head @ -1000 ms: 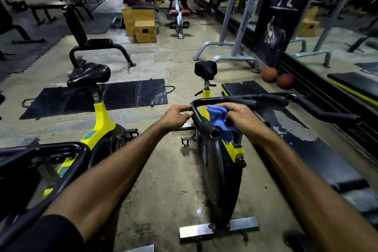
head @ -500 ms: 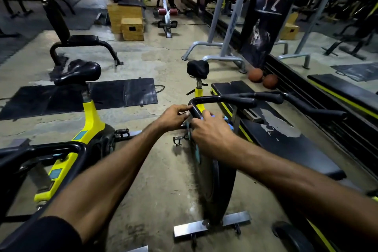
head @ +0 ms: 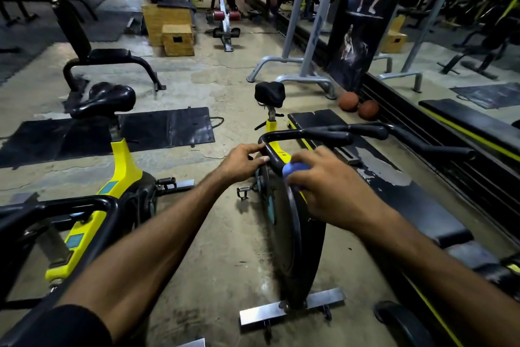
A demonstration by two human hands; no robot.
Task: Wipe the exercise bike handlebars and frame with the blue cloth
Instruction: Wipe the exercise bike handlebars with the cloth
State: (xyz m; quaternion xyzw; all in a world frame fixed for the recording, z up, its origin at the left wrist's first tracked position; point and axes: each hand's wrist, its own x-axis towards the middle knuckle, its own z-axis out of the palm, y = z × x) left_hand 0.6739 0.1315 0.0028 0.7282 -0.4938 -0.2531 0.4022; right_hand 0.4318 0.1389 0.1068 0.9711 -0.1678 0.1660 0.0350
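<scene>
A black and yellow exercise bike (head: pixel 295 237) stands in front of me, its black handlebars (head: pixel 309 134) curving from left to right. My left hand (head: pixel 243 162) grips the near left bend of the handlebar. My right hand (head: pixel 323 186) is closed over the blue cloth (head: pixel 295 170), pressing it on the handlebar's near end above the yellow frame (head: pixel 274 146). Only a small patch of cloth shows under my fingers. The black saddle (head: pixel 269 93) sits beyond.
A second yellow bike (head: pixel 118 175) stands close at my left, its handlebar (head: pixel 56 208) low in the corner. A black bench (head: pixel 394 189) runs along the right beside a mirror wall. Black floor mats (head: pixel 112 132), two brown balls (head: pixel 358 106) and wooden boxes (head: pixel 174 28) lie farther off.
My right hand slid the cloth from the handlebar end toward the left, then settled back on the near end. My left hand kept its grip. The view shifted slightly.
</scene>
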